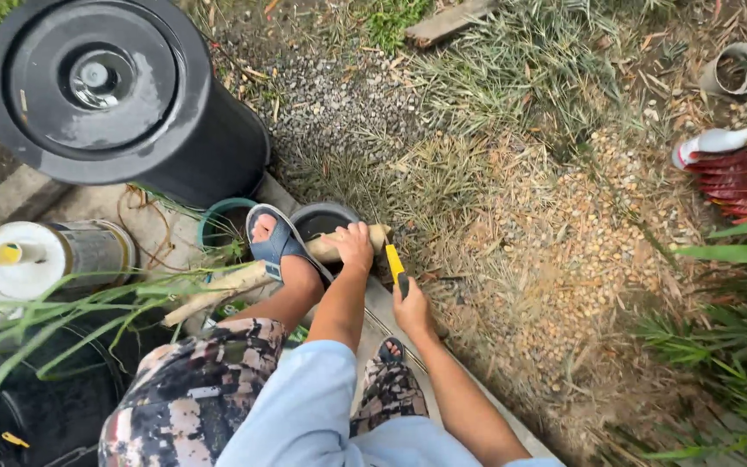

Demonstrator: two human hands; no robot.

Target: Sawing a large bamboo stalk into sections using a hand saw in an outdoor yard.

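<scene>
While seen from the head camera, one pale wooden stick point(244, 281) lies across the middle, pinned under one foot in a blue sandal point(277, 245). Left hand point(354, 245) closed around the stick's end at 12 o'clock of centre. Right hand point(411, 309) gripping one yellow-and-black handled tool point(396, 267), just beside the stick. One large black bin point(123, 95) at 10 o'clock. One white-capped cylindrical can point(49, 257) at 9 o'clock. Two small round pots point(218, 227) behind the foot. One white bottle point(712, 143) at 2 o'clock, beside red ribbed material point(743, 183).
</scene>
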